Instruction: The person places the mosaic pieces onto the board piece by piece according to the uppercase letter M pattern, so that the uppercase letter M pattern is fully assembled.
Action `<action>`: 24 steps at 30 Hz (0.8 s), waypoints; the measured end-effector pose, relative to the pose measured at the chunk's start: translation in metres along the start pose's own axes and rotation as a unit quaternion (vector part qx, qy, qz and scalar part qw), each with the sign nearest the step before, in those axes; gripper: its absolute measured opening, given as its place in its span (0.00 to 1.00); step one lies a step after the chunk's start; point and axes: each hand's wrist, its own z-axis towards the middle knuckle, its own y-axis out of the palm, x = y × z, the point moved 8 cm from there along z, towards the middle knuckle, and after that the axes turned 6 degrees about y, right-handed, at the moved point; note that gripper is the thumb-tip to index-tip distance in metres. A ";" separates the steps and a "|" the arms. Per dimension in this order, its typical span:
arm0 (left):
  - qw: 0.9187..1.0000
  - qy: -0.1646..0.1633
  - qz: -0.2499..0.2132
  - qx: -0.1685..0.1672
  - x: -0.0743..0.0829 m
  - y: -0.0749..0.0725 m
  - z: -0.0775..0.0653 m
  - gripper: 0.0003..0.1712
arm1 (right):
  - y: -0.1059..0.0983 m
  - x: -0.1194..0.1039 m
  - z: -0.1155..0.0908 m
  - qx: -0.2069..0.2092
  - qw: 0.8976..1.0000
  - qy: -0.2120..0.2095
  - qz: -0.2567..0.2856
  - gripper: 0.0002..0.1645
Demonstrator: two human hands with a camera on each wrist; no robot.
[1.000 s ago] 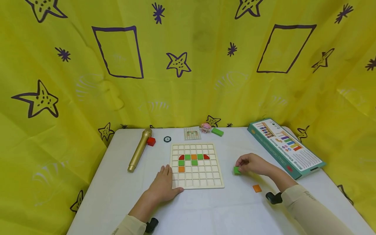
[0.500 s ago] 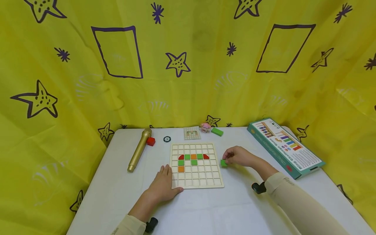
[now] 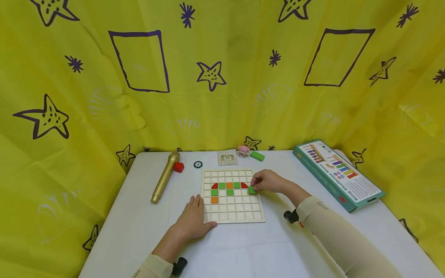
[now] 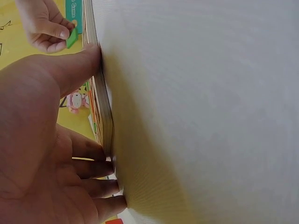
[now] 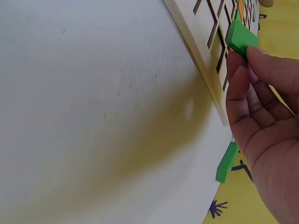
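A wooden grid board (image 3: 239,217) lies mid-table with green, orange and red tiles set in some cells. My right hand (image 3: 272,180) pinches a square green tile (image 3: 252,190) between thumb and fingers, over the board's right columns beside the right red quarter-round tile (image 3: 244,185). In the right wrist view the green tile (image 5: 242,37) is tilted over the cells. My left hand (image 3: 193,218) rests at the board's lower left corner, fingers straight along its left edge and thumb at the front edge; the left wrist view shows the thumb (image 4: 77,70) against the board's side.
Behind the board lie a small pattern card (image 3: 227,157), a pink figurine (image 3: 243,150) and a green block (image 3: 257,156). A gold microphone (image 3: 165,178), a red cube (image 3: 179,167) and a round dark-rimmed disc (image 3: 198,164) are at the left. A game box (image 3: 338,173) lies at the right.
My right hand has carried the green tile leftward from the table to above the board's right side. The orange tile on the table is now mostly behind the right wrist. My left hand stays put.
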 end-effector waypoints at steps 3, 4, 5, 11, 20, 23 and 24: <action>1.000 0.000 -0.002 0.001 0.000 0.000 0.000 0.60 | 0.005 -0.004 0.004 -0.002 1.000 0.000 -0.004 0.03; 1.000 0.001 -0.003 0.002 0.000 0.000 0.000 0.60 | 0.006 -0.005 0.005 -0.002 1.000 0.001 -0.006 0.03; 1.000 0.000 -0.004 0.002 0.000 0.000 0.000 0.60 | 0.007 -0.007 0.006 -0.001 1.000 0.000 -0.010 0.03; 1.000 -0.003 -0.008 0.004 0.001 -0.002 -0.001 0.60 | 0.012 -0.013 0.009 -0.003 1.000 0.006 -0.015 0.02; 1.000 -0.002 -0.003 0.004 0.000 -0.001 0.000 0.60 | 0.016 -0.013 0.015 0.007 0.999 0.014 -0.037 0.03; 1.000 0.000 -0.004 0.001 0.000 0.000 0.000 0.60 | 0.018 -0.016 0.014 0.012 0.998 0.016 -0.052 0.04; 1.000 0.000 -0.005 0.001 0.000 0.000 0.000 0.60 | 0.019 -0.016 0.014 0.014 0.998 0.017 -0.057 0.04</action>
